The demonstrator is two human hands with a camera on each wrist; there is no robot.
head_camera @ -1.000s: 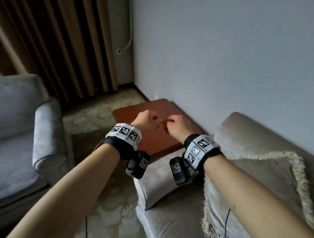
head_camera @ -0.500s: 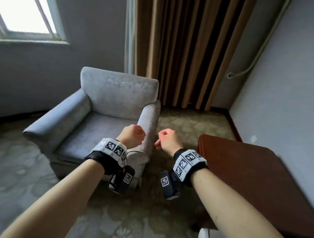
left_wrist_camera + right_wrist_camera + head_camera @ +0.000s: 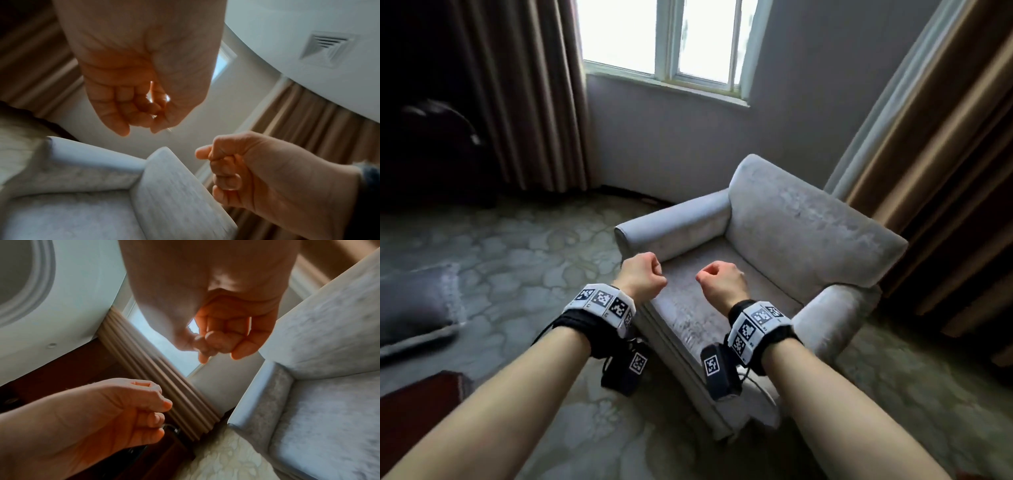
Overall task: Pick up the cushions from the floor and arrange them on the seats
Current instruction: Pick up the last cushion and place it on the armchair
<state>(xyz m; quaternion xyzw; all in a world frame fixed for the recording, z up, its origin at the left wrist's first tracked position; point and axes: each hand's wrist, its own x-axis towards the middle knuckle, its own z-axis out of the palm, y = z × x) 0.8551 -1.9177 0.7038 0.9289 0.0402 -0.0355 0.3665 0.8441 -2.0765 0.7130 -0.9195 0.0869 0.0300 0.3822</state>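
A grey cushion (image 3: 417, 305) with a fringed edge lies on the patterned carpet at the far left of the head view. A pale grey armchair (image 3: 791, 246) stands in the middle, its seat bare. My left hand (image 3: 643, 274) and right hand (image 3: 719, 279) hover side by side above the seat's front edge, both curled into fists and holding nothing. The left wrist view shows the left hand (image 3: 139, 105) with its fingers folded into the palm, above the armchair (image 3: 82, 203). The right wrist view shows the right hand (image 3: 222, 337) curled the same way, beside the armchair (image 3: 329, 402).
A dark wooden table corner (image 3: 410, 411) juts in at the lower left. Brown curtains (image 3: 945, 171) hang behind the armchair and more curtains (image 3: 534, 102) flank the window (image 3: 664, 37). A dark bulky object (image 3: 431, 154) stands at the far left. Carpet (image 3: 534, 240) lies between cushion and chair.
The view has swung left, away from the sofa with its cushion and the side table, onto the armchair and window. Both hands stay curled in front of me.
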